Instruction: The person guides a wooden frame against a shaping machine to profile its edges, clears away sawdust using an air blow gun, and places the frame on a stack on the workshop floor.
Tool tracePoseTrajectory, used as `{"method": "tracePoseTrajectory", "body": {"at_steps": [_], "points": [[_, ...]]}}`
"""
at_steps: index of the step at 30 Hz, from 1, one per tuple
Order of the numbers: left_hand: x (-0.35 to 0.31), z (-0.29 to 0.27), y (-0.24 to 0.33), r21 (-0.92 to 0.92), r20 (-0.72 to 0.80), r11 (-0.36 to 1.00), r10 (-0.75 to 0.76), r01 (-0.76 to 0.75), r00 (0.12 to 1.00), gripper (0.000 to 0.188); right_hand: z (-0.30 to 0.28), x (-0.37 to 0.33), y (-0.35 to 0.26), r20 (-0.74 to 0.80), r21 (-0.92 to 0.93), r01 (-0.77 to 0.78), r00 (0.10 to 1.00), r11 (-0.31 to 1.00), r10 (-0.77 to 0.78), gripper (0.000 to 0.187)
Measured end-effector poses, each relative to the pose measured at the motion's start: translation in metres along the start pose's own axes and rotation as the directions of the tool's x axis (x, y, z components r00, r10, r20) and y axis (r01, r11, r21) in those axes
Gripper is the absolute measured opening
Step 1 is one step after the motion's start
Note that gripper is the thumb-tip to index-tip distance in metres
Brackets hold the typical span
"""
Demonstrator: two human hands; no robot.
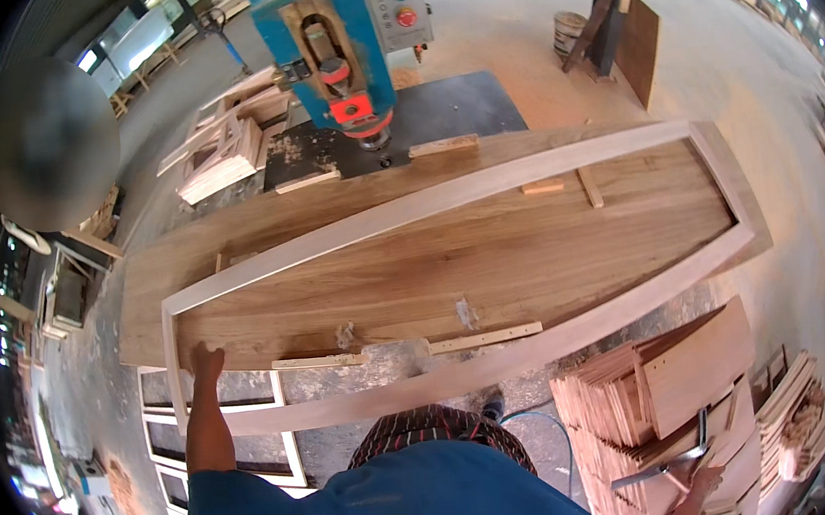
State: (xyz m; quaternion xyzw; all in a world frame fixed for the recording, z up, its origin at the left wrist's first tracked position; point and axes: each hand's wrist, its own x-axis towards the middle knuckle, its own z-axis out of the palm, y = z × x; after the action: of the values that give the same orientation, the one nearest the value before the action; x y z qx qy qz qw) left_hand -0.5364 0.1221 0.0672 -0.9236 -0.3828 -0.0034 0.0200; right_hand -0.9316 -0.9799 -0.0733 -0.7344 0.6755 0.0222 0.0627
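Frame (407,208), left hand (207,364) forward, right hand (704,482) sideways

1. The long, tapering wooden frame (504,365) across the middle: pale pinkish beige.
2. The broad wooden surface (435,280) beneath: warm brown, streaked with darker grain.
3. The upright machine (361,37) at upper centre: teal-blue, with a bright red-orange block (352,110).
4. Its boxy control panel (391,33): light grey, with blue, green and red buttons.
5. The cloth shirt (388,506) at lower centre: plain deep blue.
6. The cloth garment (400,428) above it: dark, with reddish and pale stripes.
7. Stacked wooden panels (701,368), lower right: pinkish tan.
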Motion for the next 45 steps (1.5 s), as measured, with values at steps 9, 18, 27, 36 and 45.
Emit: {"method": "tracePoseTrajectory", "body": {"at_steps": [9, 18, 27, 36, 45], "points": [[-0.080, 0.062, -0.149, -0.513, -0.015, 0.437, -0.865, 0.739, 0.501, 0.074, 0.023, -0.097, -0.302, 0.374, 0.928, -0.317, 0.807, 0.198, -0.458, 0.043], [-0.139, 0.129, -0.149, -0.560, 0.635, -0.779, -0.187, 0.280, 0.750, 0.045, 0.021, -0.199, -0.423, 0.597, 0.741, -0.646, 0.508, 0.183, -0.621, 0.035], [-0.127, 0.061, -0.146, -0.713, 0.426, -0.671, -0.183, 0.204, 0.886, 0.025, 0.004, -0.224, -0.442, 0.474, 0.740, -0.672, 0.553, -0.031, -0.685, 0.034], [-0.124, 0.010, -0.106, -0.693, 0.315, -0.708, -0.130, 0.134, 0.940, 0.028, -0.055, -0.213, -0.437, 0.258, 0.749, -0.628, 0.570, -0.212, -0.780, 0.049], [-0.165, 0.009, 0.023, -0.630, 0.274, -0.738, 0.080, 0.242, 0.958, 0.034, -0.061, -0.041, -0.382, 0.063, 0.817, -0.502, 0.565, -0.283, -0.823, 0.049]]}}
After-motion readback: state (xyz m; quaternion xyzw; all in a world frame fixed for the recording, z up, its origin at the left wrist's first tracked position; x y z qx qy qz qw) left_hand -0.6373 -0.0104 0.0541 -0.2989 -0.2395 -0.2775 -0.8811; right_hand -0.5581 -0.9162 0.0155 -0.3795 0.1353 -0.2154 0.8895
